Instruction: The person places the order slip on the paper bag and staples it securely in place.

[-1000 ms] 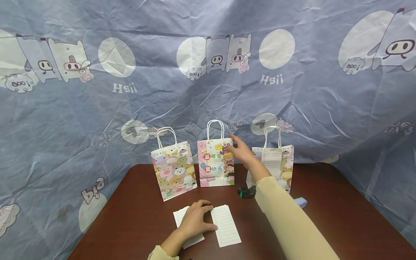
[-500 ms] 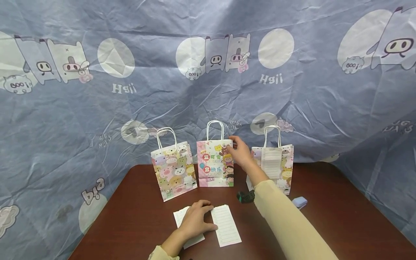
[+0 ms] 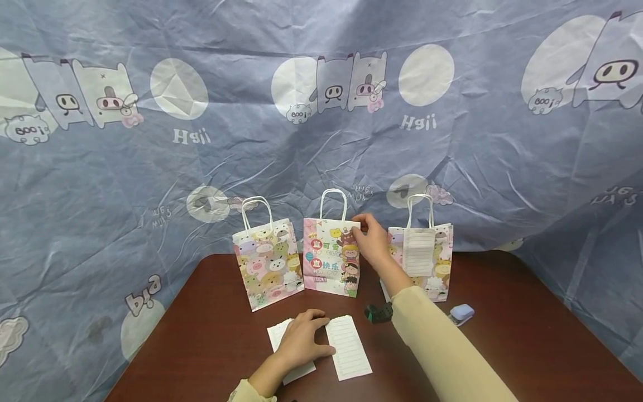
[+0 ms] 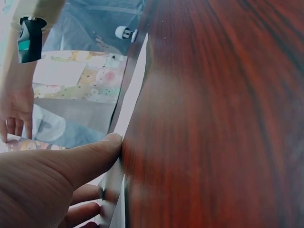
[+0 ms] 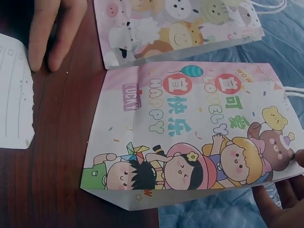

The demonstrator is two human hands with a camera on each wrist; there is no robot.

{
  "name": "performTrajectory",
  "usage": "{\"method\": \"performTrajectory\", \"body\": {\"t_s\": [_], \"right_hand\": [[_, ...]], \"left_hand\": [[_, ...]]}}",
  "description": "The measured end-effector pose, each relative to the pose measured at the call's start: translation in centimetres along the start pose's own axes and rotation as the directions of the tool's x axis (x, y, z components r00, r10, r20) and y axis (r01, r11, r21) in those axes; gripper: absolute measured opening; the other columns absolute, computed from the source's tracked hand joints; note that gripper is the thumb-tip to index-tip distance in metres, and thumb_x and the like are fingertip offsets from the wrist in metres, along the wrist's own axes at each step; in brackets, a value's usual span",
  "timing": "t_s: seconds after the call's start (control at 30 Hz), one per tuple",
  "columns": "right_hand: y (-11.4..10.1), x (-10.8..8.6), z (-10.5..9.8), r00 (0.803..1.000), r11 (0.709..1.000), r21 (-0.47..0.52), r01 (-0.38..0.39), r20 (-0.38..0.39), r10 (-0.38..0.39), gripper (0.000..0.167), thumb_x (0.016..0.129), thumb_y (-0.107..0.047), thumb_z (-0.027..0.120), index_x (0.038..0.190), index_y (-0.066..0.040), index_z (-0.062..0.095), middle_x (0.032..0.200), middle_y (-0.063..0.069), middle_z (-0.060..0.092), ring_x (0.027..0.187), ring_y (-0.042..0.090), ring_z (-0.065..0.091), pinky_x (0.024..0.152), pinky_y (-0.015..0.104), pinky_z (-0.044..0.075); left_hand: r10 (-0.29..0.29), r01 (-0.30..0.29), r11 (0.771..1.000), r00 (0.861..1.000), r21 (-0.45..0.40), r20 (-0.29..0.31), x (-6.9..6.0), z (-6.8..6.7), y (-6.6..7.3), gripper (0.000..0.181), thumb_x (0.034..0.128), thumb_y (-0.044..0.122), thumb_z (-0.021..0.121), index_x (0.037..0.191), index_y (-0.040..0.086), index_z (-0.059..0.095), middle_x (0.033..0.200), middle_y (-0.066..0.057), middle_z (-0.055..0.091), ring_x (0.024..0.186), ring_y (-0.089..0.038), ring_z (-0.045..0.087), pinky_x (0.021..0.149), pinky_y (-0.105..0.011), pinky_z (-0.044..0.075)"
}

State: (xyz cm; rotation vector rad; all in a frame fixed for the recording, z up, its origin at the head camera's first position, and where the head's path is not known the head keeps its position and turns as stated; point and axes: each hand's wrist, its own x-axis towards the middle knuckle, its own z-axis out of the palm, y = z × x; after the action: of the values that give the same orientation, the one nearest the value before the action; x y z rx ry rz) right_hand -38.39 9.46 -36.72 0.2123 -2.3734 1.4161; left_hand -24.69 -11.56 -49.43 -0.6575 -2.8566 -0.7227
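Observation:
My right hand (image 3: 373, 241) pinches the upper right edge of the middle paper gift bag (image 3: 329, 259), which stands upright, turned slightly. In the right wrist view that bag (image 5: 171, 109) shows Chinese lettering and cartoon children; fingers (image 5: 268, 209) reach behind its edge while the thumb lies in front. My left hand (image 3: 303, 340) rests on the table with fingers spread, over one white lined paper slip (image 3: 278, 330) and touching a second slip (image 3: 350, 350) beside it. In the left wrist view the thumb (image 4: 102, 154) lies at the edge of a slip (image 4: 133, 90).
An animal-print gift bag (image 3: 271, 265) stands left of the middle one. Another (image 3: 443, 262) stands right, a lined slip (image 3: 418, 254) on its front. A small light blue stapler-like object (image 3: 461, 312) lies near it on the brown table (image 3: 201, 335). A patterned cloth (image 3: 226, 156) hangs behind.
The middle bag's right side has swung toward me, so the bag now stands at an angle. My right hand moved slightly down with it. My left hand stayed put.

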Motion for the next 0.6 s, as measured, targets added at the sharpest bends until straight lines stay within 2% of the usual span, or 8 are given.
{"method": "performTrajectory", "body": {"t_s": [0.27, 0.37, 0.47, 0.5, 0.6], "right_hand": [[0.2, -0.7, 0.2, 0.995, 0.999, -0.005, 0.048, -0.089, -0.048, 0.021, 0.098, -0.013, 0.058, 0.119, -0.011, 0.061, 0.105, 0.012, 0.062, 0.098, 0.028, 0.060, 0.084, 0.040, 0.048], [0.2, -1.1, 0.2, 0.990, 0.997, -0.013, 0.081, -0.112, -0.082, 0.020, 0.097, -0.011, 0.058, 0.117, -0.011, 0.062, 0.098, 0.012, 0.063, 0.094, 0.028, 0.060, 0.101, 0.048, 0.040], [0.2, -1.6, 0.2, 0.983, 0.991, -0.037, 0.128, -0.131, -0.132, 0.019, 0.097, -0.011, 0.059, 0.115, -0.011, 0.063, 0.092, 0.012, 0.064, 0.091, 0.029, 0.061, 0.117, 0.060, 0.019], [0.2, -1.7, 0.1, 0.979, 0.989, -0.049, 0.142, -0.137, -0.148, 0.019, 0.097, -0.010, 0.060, 0.115, -0.012, 0.063, 0.091, 0.011, 0.065, 0.091, 0.029, 0.062, 0.119, 0.062, 0.010], [0.2, -2.3, 0.2, 0.972, 0.982, -0.075, 0.175, -0.144, -0.184, 0.019, 0.097, -0.010, 0.060, 0.115, -0.013, 0.063, 0.091, 0.011, 0.067, 0.092, 0.028, 0.066, 0.121, 0.065, 0.003]], "left_hand": [[0.000, 0.000, 1.000, 1.000, 0.020, -0.014, 0.0, 0.0, 0.0, 0.067, 0.0712, 0.044, 0.086, 0.127, 0.012, 0.068, 0.135, -0.004, 0.060, 0.122, -0.029, 0.057, 0.096, -0.052, 0.047], [-0.003, 0.004, 1.000, 1.000, 0.020, -0.016, 0.0, 0.0, 0.0, 0.065, 0.0715, 0.043, 0.085, 0.127, 0.013, 0.069, 0.134, -0.003, 0.061, 0.122, -0.029, 0.057, 0.096, -0.052, 0.047], [-0.006, 0.006, 1.000, 1.000, 0.020, -0.019, 0.0, 0.1, 0.0, 0.064, 0.0717, 0.042, 0.085, 0.127, 0.013, 0.069, 0.134, -0.003, 0.061, 0.122, -0.029, 0.057, 0.096, -0.051, 0.047], [-0.006, 0.006, 1.000, 1.000, 0.019, -0.020, 0.0, 0.1, 0.0, 0.064, 0.0717, 0.042, 0.085, 0.127, 0.013, 0.069, 0.134, -0.003, 0.061, 0.122, -0.029, 0.057, 0.096, -0.051, 0.046], [-0.005, 0.006, 1.000, 1.000, 0.021, -0.022, -0.1, 0.0, 0.0, 0.063, 0.0716, 0.042, 0.085, 0.126, 0.014, 0.069, 0.134, -0.003, 0.061, 0.122, -0.029, 0.058, 0.096, -0.051, 0.047]]}}
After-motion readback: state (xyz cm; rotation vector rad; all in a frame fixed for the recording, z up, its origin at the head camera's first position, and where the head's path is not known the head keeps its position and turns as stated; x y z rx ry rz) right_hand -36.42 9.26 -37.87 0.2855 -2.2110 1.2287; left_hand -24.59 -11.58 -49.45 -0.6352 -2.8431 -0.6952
